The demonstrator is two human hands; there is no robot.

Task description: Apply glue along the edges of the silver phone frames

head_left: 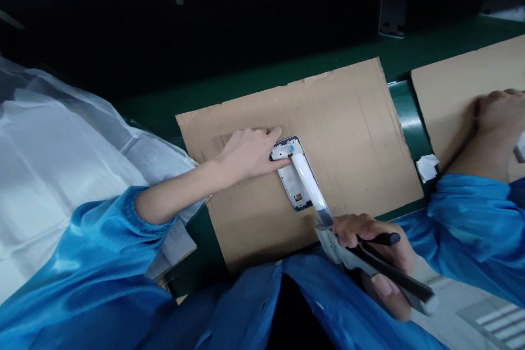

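Observation:
A phone frame [287, 178], silver-white inside with a dark rim, lies flat on a cardboard sheet [348, 120]. My left hand [250, 156] grips its upper left end, fingers at the top edge and thumb reaching across the inside. My right hand [377, 251] is wrapped round a glue gun with a white tube [308, 181] and a grey metal body. The tube's tip is over the upper part of the frame, close to my left thumb and a small blue spot; whether it touches cannot be made out. A black rod-like part sticks out between my right fingers.
Translucent white sheeting [77, 147] is heaped at the left. Along the green bench [311, 60], another person's hand [502, 115] rests on a second cardboard sheet [447, 85] at the right. A crumpled white scrap [427, 168] lies between the sheets. Behind is dark shelving.

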